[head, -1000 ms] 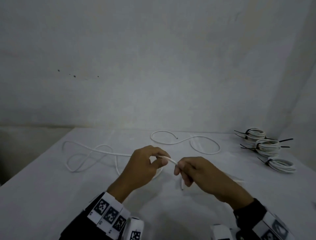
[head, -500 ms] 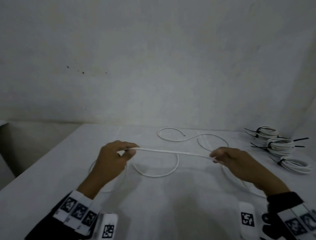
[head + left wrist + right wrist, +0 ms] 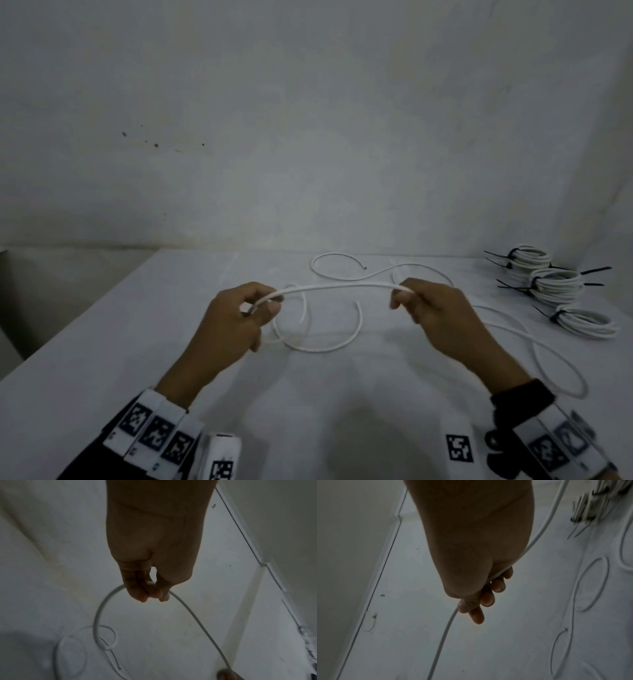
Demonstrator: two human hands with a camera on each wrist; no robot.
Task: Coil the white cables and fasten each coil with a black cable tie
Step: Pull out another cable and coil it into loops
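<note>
A white cable point(image 3: 335, 286) arches between my two hands above the white table point(image 3: 102, 342). My left hand point(image 3: 260, 306) pinches it between thumb and fingers, and a loop point(image 3: 322, 347) hangs from there onto the table. In the left wrist view the left hand point(image 3: 150, 595) holds the cable point(image 3: 197, 620) at its fingertips. My right hand point(image 3: 402, 298) grips the cable's other part; its tail point(image 3: 555, 363) trails off to the right. The right wrist view shows the cable point(image 3: 443, 635) running through the curled right hand point(image 3: 481, 601). A second loose white cable point(image 3: 342, 274) lies behind.
Three coiled white cables with black ties lie at the far right: the back coil point(image 3: 529, 258), the middle coil point(image 3: 556, 284) and the front coil point(image 3: 585, 323). A pale wall point(image 3: 308, 120) rises right behind the table. The table's left edge point(image 3: 68, 325) drops away.
My hands moved apart, drawing a length of cable out between them. Since half a second ago the stretch has bowed upward and the hands have come slightly closer.
</note>
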